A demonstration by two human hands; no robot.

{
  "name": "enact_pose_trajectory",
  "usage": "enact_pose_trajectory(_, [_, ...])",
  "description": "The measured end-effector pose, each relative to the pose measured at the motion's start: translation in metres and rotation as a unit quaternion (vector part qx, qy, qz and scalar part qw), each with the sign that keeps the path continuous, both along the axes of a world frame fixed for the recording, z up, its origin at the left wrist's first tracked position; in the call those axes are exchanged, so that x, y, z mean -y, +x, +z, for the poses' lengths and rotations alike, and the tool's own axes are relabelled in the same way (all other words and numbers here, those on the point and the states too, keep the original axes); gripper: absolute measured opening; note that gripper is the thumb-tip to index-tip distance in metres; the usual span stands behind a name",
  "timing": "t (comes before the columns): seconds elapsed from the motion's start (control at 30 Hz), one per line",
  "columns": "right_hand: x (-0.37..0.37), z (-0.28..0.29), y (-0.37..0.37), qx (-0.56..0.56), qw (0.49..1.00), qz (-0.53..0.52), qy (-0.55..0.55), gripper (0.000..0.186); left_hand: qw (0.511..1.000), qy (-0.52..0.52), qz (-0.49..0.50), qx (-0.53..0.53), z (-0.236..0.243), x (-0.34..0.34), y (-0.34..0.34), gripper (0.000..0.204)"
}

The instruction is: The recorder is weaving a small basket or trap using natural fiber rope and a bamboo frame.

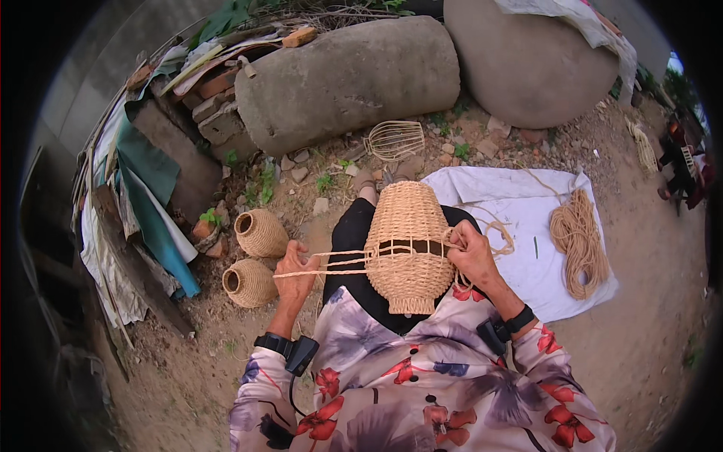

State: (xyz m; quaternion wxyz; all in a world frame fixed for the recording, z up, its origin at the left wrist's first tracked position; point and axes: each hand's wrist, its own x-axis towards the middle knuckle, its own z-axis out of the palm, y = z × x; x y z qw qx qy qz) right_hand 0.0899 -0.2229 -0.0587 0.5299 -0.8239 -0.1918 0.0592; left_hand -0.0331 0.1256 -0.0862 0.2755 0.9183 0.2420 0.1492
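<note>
A half-woven straw-coloured basket [410, 279] lies across my lap, its narrow rim toward me. Around its middle runs an unwoven band where bare ribs and a dark gap show. My left hand [297, 270], left of the basket, is closed on cord [343, 263] stretched in several strands from the basket's side. At the right edge of the gap, my right hand [471, 252] pinches cord close against the ribs. Loose loops of cord [497, 235] hang beside that hand.
Two finished small woven baskets [261, 232] rest on the ground at left. A coil of cord [578, 245] lies on a white sheet [482, 184] at right. Ahead are a bare wire-like frame [395, 141], a stone roller [350, 83] and a round stone slab [531, 68].
</note>
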Motion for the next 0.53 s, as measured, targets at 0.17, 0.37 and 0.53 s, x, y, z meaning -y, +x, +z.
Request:
enact_pose_trajectory(0.17, [0.007,-0.004,0.001,-0.029,0.999,-0.018,0.005,0.017,0.996,0.01,-0.09,0.021,0.026,0.029,0.009,0.036])
enact_pose_trajectory(0.37, [0.007,-0.009,0.001,-0.042,0.999,-0.011,0.023,0.014,0.963,-0.043,-0.243,0.111,0.063,0.076,0.022,0.021])
enact_pose_trajectory(0.53, [0.006,-0.01,0.003,-0.048,0.998,-0.008,0.045,0.014,0.962,0.029,-0.263,0.072,0.062,0.077,0.019,0.016])
